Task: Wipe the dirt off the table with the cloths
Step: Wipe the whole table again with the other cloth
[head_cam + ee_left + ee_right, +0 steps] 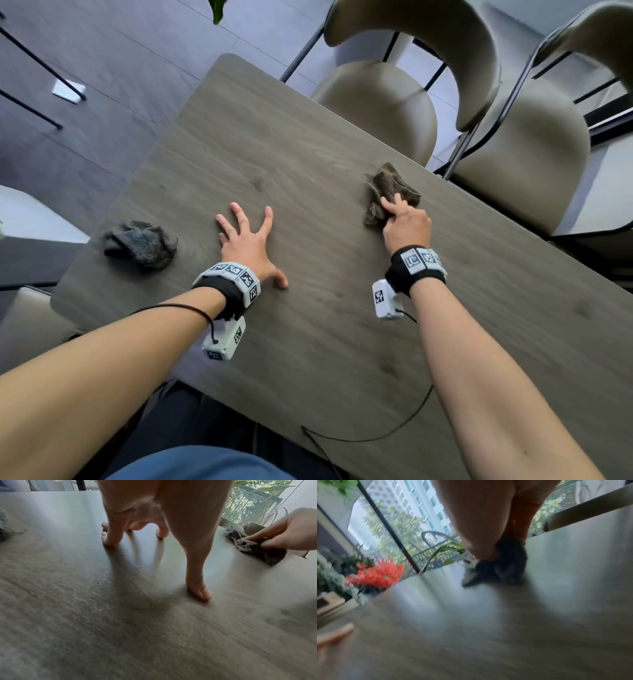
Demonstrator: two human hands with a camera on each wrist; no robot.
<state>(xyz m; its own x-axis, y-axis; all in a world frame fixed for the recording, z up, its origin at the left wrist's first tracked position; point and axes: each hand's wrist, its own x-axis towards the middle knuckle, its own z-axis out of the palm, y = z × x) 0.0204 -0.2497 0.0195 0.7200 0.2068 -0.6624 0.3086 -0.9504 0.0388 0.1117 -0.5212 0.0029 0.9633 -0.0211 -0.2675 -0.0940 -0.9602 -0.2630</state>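
Observation:
A brown crumpled cloth [387, 192] lies on the wooden table [308, 164] near its right edge. My right hand [404, 222] grips the cloth's near part, fingers curled over it; the left wrist view shows the same cloth [254, 547] pinched by that hand [289, 532]. In the blurred right wrist view the cloth [508, 563] is bunched under my fingers. My left hand [248, 236] rests spread on the table's middle, fingertips [109, 539] down, holding nothing. A second, dark grey cloth [140, 243] sits crumpled at the table's left edge, a hand's width left of my left hand.
Two beige chairs [383, 96] [524, 150] stand close against the table's far right side. A thin black cable [376, 435] trails over the near edge. Faint dark smudges [388, 368] mark the near right tabletop. Beyond the table, plants and red flowers [376, 573] stand by a window.

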